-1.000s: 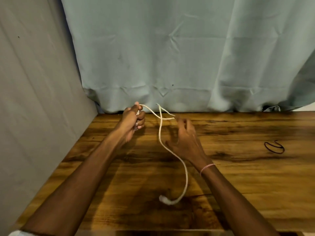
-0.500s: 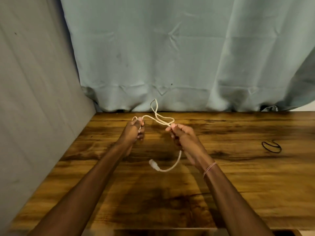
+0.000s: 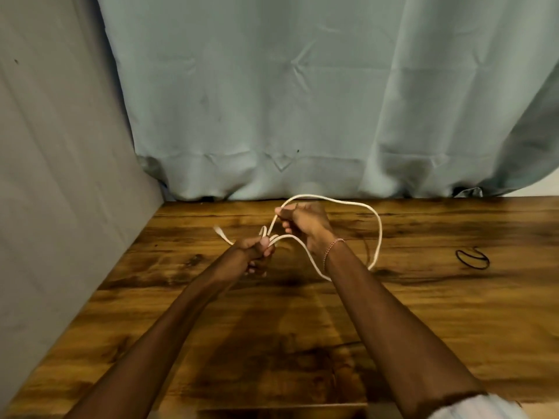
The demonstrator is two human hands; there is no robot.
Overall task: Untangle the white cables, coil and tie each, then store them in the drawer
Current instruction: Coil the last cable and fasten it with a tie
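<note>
One white cable (image 3: 378, 225) hangs in a wide loop above the wooden table (image 3: 453, 313). My left hand (image 3: 255, 247) is closed on a small bundle of its turns, and a white plug end sticks out to the left of that fist. My right hand (image 3: 304, 220), just beyond and to the right, pinches the cable between thumb and fingers. From there the loop arcs right, drops toward the table and passes behind my right forearm back to the left hand. No drawer is in view.
A black elastic band (image 3: 472, 257) lies on the table at the right. A pale green curtain (image 3: 302, 101) hangs along the table's far edge, and a grey wall (image 3: 60, 176) closes off the left side.
The hanging plug end has been drawn up to my left hand. My right hand has moved up and right, pulling out a wide loop. The view has shifted right.
</note>
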